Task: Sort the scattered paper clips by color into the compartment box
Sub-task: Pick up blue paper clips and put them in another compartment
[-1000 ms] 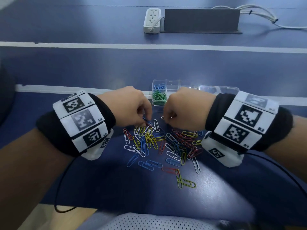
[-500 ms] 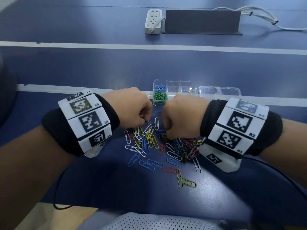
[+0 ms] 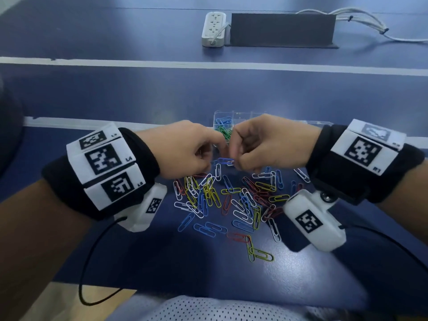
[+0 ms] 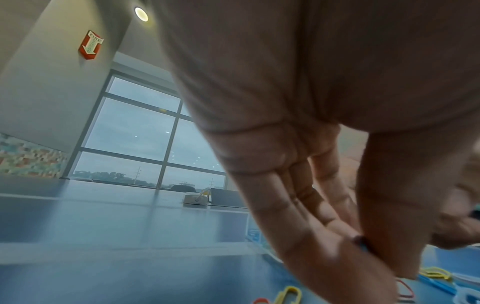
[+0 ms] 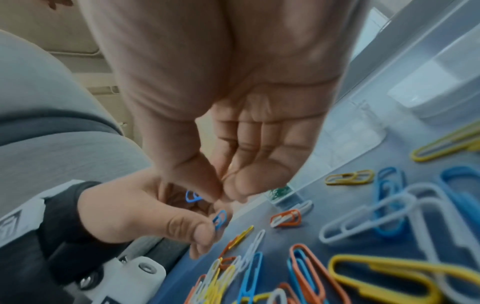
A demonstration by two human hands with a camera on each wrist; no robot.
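A pile of scattered paper clips (image 3: 231,200) in blue, red, yellow and white lies on the blue table (image 3: 208,93). Just above its far edge my two hands meet. My left hand (image 3: 214,158) pinches a blue paper clip (image 3: 223,161) between thumb and fingers, seen also as the blue clip (image 5: 220,219). My right hand (image 3: 235,159) pinches another blue clip (image 5: 192,197) with thumb and forefinger. The clear compartment box (image 3: 243,113) stands right behind the hands; blue clips (image 3: 222,122) fill its far left cell and green clips (image 3: 225,132) the cell in front of it.
The box's clear lid (image 3: 320,123) lies to its right, behind my right wrist. A white power strip (image 3: 214,28), a black panel (image 3: 282,28) and white cables (image 3: 361,22) sit far back. The table's front edge runs close to my body.
Both hands have lifted off the pile and come together fingertip to fingertip, each with a blue clip. My right wrist swung up and to the right, uncovering more of the pile.
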